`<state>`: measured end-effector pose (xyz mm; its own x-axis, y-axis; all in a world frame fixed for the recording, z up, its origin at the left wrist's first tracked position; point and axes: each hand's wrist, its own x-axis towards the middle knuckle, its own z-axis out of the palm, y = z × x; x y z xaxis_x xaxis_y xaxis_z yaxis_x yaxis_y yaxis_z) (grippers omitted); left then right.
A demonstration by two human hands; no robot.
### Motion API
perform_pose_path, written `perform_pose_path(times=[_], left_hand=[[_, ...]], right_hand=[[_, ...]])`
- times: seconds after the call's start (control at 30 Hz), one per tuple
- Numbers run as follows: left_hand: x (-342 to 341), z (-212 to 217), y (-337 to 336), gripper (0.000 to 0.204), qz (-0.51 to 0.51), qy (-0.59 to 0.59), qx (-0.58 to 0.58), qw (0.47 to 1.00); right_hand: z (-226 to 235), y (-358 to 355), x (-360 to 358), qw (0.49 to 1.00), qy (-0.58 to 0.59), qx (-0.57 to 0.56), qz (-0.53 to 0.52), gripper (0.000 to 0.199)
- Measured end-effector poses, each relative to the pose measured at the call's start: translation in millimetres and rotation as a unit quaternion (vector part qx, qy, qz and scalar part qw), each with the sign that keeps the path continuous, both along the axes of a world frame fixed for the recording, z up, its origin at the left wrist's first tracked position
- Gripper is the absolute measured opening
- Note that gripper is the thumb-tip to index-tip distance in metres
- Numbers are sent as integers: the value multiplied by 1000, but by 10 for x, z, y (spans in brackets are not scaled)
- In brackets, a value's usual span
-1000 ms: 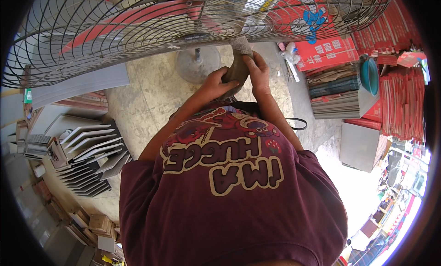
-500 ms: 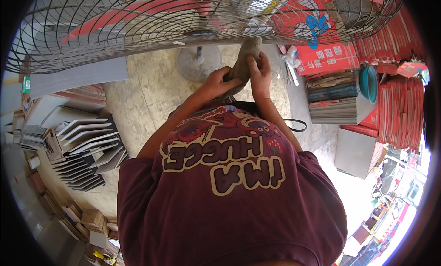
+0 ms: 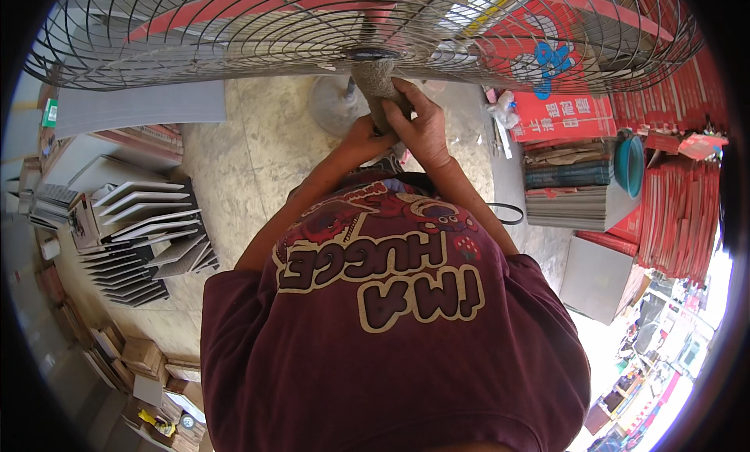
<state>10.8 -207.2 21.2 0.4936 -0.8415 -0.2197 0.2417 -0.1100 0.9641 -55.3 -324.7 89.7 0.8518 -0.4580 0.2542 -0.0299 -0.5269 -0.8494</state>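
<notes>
Both my hands grip a grey-brown, fuzzy bundle that looks like a rolled cloth (image 3: pixel 373 79). Its upper end reaches up to the middle of a large fan's wire guard (image 3: pixel 266 57); whether it touches the wires I cannot tell. Low on the bundle, my left hand (image 3: pixel 365 142) is closed around its bottom end. My right hand (image 3: pixel 423 126) pinches it from the right side, thumb in front and fingers bent behind. Red blades (image 3: pixel 211 18) show through the guard. The fan's round grey base (image 3: pixel 331 108) stands on the floor beyond my hands.
Tile samples stand in a rack (image 3: pixel 141 241) at left. Red cartons (image 3: pixel 676 202) are stacked at right, near a teal basin (image 3: pixel 628 164) and grey tiles (image 3: pixel 578 208). A grey board (image 3: pixel 141 106) lies at the upper left. Small boxes (image 3: pixel 144 354) sit at lower left.
The bundle and both hands have moved left, and the bundle now leans slightly left instead of right. The fan guard appears slightly shifted to the right in view.
</notes>
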Motion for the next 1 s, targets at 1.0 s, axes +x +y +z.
perform_pose_path(times=[1.0], left_hand=[[18,274,71,31,138,7,-115,984]], right_hand=[[-39,60,-16,995,26,54,-78,38]])
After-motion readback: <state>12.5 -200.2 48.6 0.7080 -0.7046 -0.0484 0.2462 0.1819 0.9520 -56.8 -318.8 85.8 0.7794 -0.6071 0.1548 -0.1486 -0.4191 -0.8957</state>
